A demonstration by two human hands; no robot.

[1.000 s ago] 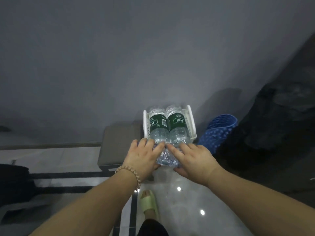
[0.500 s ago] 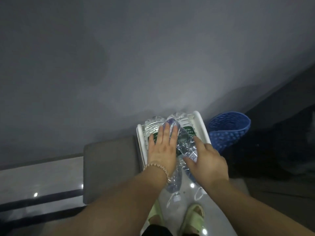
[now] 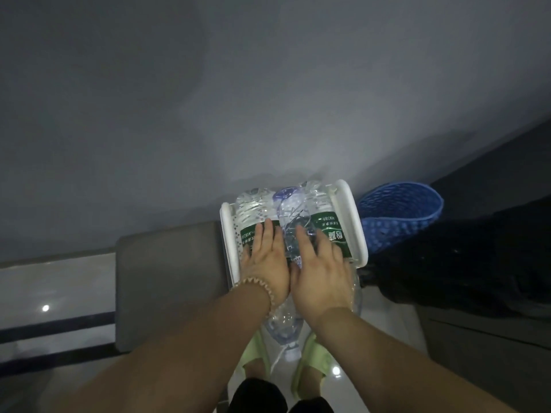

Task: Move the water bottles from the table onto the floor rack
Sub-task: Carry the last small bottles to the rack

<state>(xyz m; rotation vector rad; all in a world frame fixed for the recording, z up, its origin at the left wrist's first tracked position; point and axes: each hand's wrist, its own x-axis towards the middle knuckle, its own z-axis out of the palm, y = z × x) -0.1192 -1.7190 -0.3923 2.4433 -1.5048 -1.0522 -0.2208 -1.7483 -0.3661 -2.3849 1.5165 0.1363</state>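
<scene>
A white floor rack (image 3: 351, 222) stands against the wall. Two green-labelled water bottles lie side by side in it, the left bottle (image 3: 253, 204) and the right bottle (image 3: 328, 231). A third, clear water bottle (image 3: 293, 219) lies lengthwise on top in the groove between them, base toward the wall, cap end (image 3: 290, 351) sticking out over the floor toward me. My left hand (image 3: 265, 260) lies flat along its left side. My right hand (image 3: 319, 272) lies flat on its right side, fingers over it. Together the palms hold the bottle; its middle is hidden under them.
A blue perforated basket (image 3: 399, 216) sits right of the rack. A grey padded block (image 3: 170, 281) touches the rack's left side. A dark bulky object (image 3: 465, 263) fills the right. My feet in green slippers (image 3: 313, 359) stand on the glossy floor just before the rack.
The clear bottle has slid from the rack's front edge up onto the two bottles, toward the wall. Both hands moved forward with it and flattened. My view has come closer.
</scene>
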